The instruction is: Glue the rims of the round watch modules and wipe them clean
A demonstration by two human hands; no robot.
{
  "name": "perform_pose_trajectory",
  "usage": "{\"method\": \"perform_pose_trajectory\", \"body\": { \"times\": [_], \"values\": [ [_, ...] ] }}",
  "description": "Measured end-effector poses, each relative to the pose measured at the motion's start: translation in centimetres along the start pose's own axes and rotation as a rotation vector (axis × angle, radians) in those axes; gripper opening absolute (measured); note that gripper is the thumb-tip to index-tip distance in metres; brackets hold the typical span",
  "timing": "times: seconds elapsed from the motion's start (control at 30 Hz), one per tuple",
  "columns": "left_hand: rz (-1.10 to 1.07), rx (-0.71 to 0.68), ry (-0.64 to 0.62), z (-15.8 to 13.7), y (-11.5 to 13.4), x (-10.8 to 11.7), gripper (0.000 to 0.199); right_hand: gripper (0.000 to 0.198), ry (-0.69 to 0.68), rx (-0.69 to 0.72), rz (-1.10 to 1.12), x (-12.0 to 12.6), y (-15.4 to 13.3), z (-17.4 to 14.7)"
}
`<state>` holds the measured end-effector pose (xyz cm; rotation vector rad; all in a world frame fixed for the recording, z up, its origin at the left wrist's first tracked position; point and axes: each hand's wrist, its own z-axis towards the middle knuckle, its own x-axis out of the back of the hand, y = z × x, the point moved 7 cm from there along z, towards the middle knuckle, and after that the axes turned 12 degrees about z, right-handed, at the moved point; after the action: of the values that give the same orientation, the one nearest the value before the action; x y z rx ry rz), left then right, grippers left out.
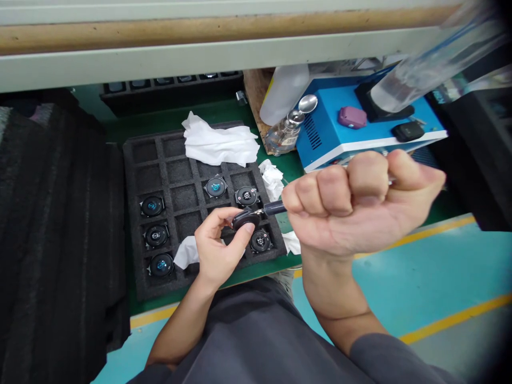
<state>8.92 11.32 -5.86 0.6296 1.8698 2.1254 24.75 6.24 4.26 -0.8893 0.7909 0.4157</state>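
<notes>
Head view: nearest to you, your right hand (356,205) is closed in a fist around a dark-handled tool (273,208). Its metal tip meets the edge of the black watch case (245,218), and it seems to touch there. Your left hand (222,245) pinches this watch case between thumb and fingers, above the foam tray (160,160), which lies on the green table (236,276). I judge that the work on this piece is in the middle, not yet finished.

In the tray there are six more watch cases: three in the left column (152,206), and three others (216,186) farther right. Three of the six show blue marks on the face. Which of them are done and which are left, I cannot tell. Many compartments hold no watch.

Farther away, a white cloth (220,141) covers part of the tray, and beyond stand a glass bottle (282,136) and a blue box (324,96).
</notes>
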Motion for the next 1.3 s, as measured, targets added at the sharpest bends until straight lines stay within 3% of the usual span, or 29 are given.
{"method": "perform_pose_trajectory", "body": {
  "times": [1.3],
  "values": [
    [-0.064,0.010,0.026,0.36,0.49,0.13,0.019,0.057,0.056,0.034,-0.032,0.47,-0.83,-0.33]
  ]
}}
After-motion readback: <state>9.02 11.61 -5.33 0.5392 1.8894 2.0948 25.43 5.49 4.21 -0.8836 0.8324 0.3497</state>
